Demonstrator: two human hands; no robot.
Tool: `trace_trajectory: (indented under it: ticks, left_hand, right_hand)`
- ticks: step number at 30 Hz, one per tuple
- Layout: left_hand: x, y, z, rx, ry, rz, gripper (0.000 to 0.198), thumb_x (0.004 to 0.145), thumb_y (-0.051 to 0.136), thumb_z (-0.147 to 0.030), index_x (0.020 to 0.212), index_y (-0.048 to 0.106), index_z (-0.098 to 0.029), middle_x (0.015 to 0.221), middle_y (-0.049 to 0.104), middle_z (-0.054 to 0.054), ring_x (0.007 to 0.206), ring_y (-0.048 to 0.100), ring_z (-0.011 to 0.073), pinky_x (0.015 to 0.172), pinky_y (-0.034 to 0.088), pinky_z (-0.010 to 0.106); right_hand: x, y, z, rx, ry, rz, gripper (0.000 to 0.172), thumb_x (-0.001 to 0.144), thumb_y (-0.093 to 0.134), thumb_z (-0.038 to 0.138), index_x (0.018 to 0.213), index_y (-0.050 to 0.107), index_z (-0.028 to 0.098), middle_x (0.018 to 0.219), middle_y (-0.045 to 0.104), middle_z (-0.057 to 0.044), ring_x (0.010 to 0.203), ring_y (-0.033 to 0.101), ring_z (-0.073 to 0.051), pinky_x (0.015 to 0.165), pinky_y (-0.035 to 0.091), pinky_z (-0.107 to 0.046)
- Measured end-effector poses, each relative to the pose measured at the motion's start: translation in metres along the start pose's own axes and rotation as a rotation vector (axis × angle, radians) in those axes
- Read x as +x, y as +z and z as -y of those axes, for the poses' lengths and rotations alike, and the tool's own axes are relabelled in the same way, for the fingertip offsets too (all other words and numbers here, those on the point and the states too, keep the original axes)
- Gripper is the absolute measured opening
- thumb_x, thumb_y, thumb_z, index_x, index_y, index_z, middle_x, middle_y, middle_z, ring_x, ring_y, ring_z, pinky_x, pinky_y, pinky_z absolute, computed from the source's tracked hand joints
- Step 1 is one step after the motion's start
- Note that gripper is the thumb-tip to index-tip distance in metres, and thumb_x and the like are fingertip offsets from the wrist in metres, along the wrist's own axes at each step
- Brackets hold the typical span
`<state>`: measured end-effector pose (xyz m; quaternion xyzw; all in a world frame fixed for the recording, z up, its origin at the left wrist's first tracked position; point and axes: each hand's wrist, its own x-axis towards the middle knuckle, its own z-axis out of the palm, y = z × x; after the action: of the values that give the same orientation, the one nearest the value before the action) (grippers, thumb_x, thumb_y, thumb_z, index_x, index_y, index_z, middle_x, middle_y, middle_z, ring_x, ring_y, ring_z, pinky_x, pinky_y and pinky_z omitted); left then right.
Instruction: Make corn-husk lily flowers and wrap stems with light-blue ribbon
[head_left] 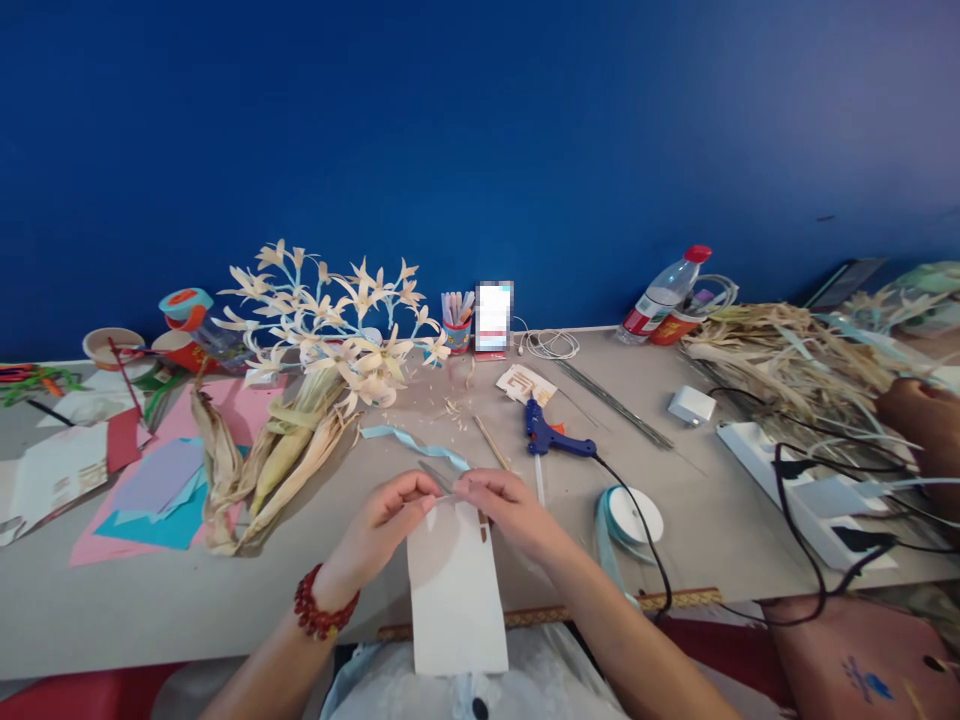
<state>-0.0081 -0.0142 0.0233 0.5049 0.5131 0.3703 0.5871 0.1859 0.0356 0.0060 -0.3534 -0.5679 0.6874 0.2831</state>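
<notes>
A blank white sheet of paper (457, 600) hangs over the table's front edge toward my lap. My left hand (394, 515), with a red bead bracelet at the wrist, pinches its top edge. Close beside it, my right hand (510, 510) is closed on the same edge, fingertips nearly touching the left ones. A small brown mark shows along the paper's right side. Just beyond my fingers lies a light blue ribbon strip (412, 440), along with a thin stick (491, 443). Whether anything small sits between the fingertips is hidden.
A blue glue gun (551, 435) and ribbon spool (634, 515) lie to the right, near a power strip (780, 490) with cables. Husk flowers (352, 330), corn husks (292, 450) and coloured paper (157, 480) fill the left. Another person's hand (919, 420) is at far right.
</notes>
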Motion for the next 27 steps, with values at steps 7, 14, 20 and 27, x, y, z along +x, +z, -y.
trace_trajectory:
  ticks: [7,14,20,27]
  left_hand:
    - [-0.002,-0.001,-0.005,-0.005,0.005,0.039,0.024,0.09,0.055,-0.041,0.092,0.061,-0.018,0.071,0.055,-0.001,0.062,0.044,0.0114,0.056,0.032,0.021]
    - [-0.006,0.003,-0.006,0.032,0.028,-0.001,0.033,0.089,0.053,-0.048,0.083,0.06,-0.017,0.067,0.051,-0.001,0.061,0.043,0.0122,0.055,0.032,0.022]
    - [-0.004,0.007,-0.004,0.09,0.016,-0.038,0.035,0.089,0.054,-0.05,0.075,0.056,-0.017,0.063,0.04,-0.004,0.059,0.036,0.0108,0.054,0.028,0.022]
    - [-0.002,0.008,0.004,0.006,0.028,-0.096,0.03,0.086,0.06,-0.045,0.075,0.058,-0.017,0.062,0.043,-0.004,0.058,0.037,0.0097,0.053,0.028,0.021]
  right_hand:
    - [-0.006,-0.001,0.012,-0.075,-0.008,0.049,0.029,0.085,0.058,0.043,0.07,0.058,0.019,0.06,0.045,0.003,0.056,0.045,-0.012,0.052,0.035,-0.022]
    - [-0.01,-0.002,0.013,-0.24,-0.093,0.062,0.027,0.092,0.052,0.037,0.072,0.058,0.019,0.061,0.042,0.004,0.059,0.039,-0.011,0.053,0.027,-0.022]
    - [-0.008,-0.002,0.02,-0.289,-0.122,0.059,0.027,0.092,0.052,0.035,0.07,0.055,0.019,0.06,0.04,0.005,0.058,0.038,-0.011,0.053,0.026,-0.023]
    - [-0.006,0.002,0.019,-0.126,-0.051,0.048,0.027,0.087,0.058,0.039,0.069,0.057,0.019,0.06,0.043,0.004,0.057,0.043,-0.012,0.052,0.032,-0.022]
